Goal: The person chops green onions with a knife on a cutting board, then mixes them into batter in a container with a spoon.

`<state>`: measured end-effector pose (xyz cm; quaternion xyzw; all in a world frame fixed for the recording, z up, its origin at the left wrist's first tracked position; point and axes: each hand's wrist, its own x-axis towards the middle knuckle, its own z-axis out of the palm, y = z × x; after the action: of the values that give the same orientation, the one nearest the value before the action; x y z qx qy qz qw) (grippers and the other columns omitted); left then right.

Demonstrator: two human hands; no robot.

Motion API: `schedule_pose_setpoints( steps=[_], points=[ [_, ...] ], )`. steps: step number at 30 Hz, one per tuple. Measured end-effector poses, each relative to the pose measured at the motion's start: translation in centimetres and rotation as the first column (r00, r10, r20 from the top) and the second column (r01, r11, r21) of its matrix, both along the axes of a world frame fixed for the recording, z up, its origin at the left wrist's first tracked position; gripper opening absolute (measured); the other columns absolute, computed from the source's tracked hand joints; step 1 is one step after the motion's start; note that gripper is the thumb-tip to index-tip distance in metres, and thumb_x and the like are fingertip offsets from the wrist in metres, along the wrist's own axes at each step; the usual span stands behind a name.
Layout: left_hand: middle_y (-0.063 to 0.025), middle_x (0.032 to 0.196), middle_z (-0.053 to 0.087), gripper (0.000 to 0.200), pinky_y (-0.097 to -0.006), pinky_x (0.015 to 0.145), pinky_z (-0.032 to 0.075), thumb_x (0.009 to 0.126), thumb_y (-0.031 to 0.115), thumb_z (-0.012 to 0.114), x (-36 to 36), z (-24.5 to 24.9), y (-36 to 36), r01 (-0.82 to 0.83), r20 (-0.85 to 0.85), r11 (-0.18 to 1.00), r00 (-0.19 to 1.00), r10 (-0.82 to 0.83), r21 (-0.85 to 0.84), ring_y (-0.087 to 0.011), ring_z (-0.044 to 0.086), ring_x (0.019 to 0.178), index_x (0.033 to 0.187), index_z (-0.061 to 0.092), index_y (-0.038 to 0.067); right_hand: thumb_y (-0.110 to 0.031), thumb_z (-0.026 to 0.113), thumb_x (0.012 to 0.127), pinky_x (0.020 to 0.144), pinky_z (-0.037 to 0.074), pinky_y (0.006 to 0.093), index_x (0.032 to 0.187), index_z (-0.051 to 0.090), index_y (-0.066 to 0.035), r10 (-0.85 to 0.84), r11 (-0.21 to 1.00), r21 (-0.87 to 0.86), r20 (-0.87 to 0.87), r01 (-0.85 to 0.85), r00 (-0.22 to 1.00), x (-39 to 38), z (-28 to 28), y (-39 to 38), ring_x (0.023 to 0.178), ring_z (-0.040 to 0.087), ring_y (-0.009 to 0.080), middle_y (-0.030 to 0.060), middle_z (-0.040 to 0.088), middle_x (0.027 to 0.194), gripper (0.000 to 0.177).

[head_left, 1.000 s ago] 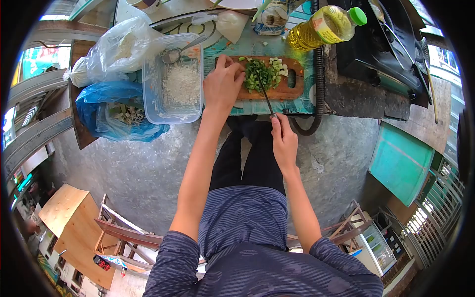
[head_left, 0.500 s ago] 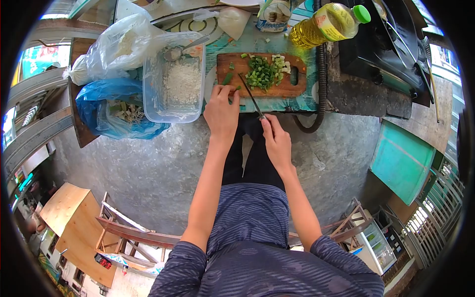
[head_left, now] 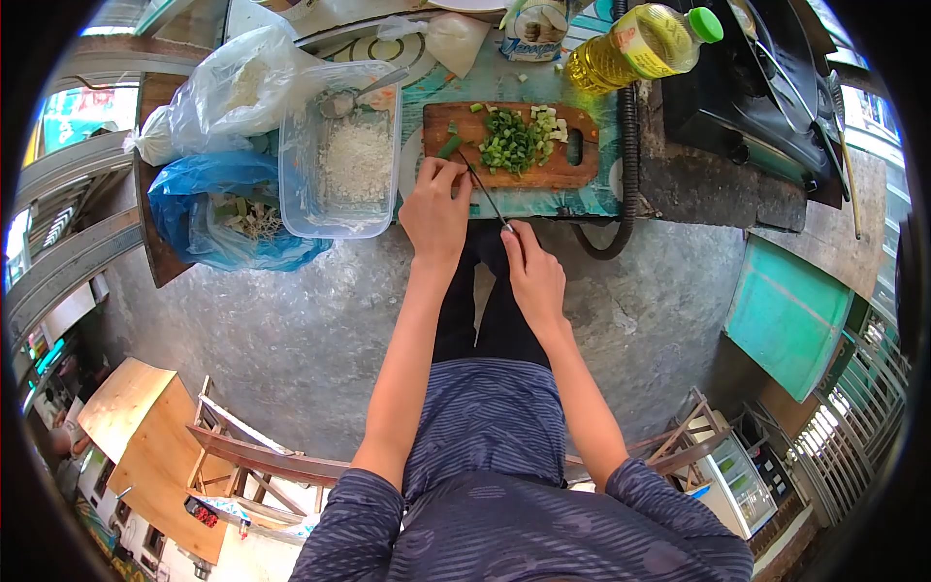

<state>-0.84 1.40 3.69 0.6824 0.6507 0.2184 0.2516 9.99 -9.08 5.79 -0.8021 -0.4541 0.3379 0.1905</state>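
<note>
My left hand is closed at the near left edge of the wooden cutting board, its fingertips pinching green onion stalks. A piece of green onion shows just beyond those fingers. In my right hand is the handle of a knife, its thin blade slanting up and left so that the tip lies close to my left fingers. Chopped green onion is heaped mid-board, with paler white pieces beside it on the right.
Left of the board stands a plastic tub of white flour with a spoon. Beyond it are a blue bag of scraps and a clear bag. An oil bottle, a can and a black stove stand at the back and right.
The knife and my right hand have shifted slightly left, bringing the blade tip nearer my left fingers. My left hand has barely moved.
</note>
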Motion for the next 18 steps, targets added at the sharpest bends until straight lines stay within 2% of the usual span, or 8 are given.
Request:
schedule_pose_setpoints(
  steps=[2, 8, 12, 18],
  points=[
    [0.0018, 0.09, 0.062, 0.006, -0.0351, 0.057, 0.049, 0.081, 0.017, 0.069, 0.0, -0.6, 0.0, 0.021, -0.01, 0.999, 1.0, -0.02, 0.05, -0.0237, 0.064, 0.066, 0.084, 0.068, 0.011, -0.034, 0.045, 0.099, 0.052, 0.047, 0.0424, 0.108, 0.058, -0.012, 0.024, 0.998, 0.052, 0.059, -0.027, 0.998, -0.1, -0.4, 0.4, 0.066, 0.064, 0.0356, 0.014, 0.066, 0.072, 0.027],
    [0.0029, 0.087, 0.064, 0.008, -0.0362, 0.057, 0.048, 0.08, 0.019, 0.069, 0.5, 0.1, 0.3, -0.015, -0.068, 1.0, 0.998, 0.015, 0.008, -0.0226, 0.065, 0.069, 0.08, 0.068, 0.011, -0.034, 0.046, 0.099, 0.05, 0.048, 0.0415, 0.108, 0.058, -0.013, 0.019, 0.997, 0.074, 0.112, -0.027, 0.994, 0.0, -0.4, -0.8, 0.065, 0.065, 0.0349, 0.0131, 0.067, 0.076, 0.026],
    [0.0031, 0.086, 0.064, 0.007, -0.0365, 0.057, 0.048, 0.08, 0.019, 0.069, 0.7, -0.2, 0.1, -0.04, -0.039, 0.999, 0.998, 0.039, -0.023, -0.0228, 0.066, 0.07, 0.079, 0.068, 0.012, -0.034, 0.046, 0.099, 0.05, 0.048, 0.0416, 0.108, 0.058, -0.013, 0.046, 0.992, 0.107, 0.168, -0.064, 0.985, 0.2, -1.0, 0.0, 0.066, 0.064, 0.0352, 0.0131, 0.067, 0.076, 0.026],
    [0.0023, 0.084, 0.062, 0.006, -0.0365, 0.057, 0.048, 0.08, 0.018, 0.068, 1.0, -0.3, 0.0, -0.062, -0.033, 0.998, 0.998, 0.062, 0.007, -0.0233, 0.065, 0.068, 0.079, 0.067, 0.012, -0.035, 0.045, 0.099, 0.055, 0.048, 0.0425, 0.108, 0.058, -0.013, -0.024, 0.996, 0.088, 0.115, 0.014, 0.993, 1.2, -1.4, -0.9, 0.068, 0.064, 0.0362, 0.0132, 0.067, 0.076, 0.027]
  ],
)
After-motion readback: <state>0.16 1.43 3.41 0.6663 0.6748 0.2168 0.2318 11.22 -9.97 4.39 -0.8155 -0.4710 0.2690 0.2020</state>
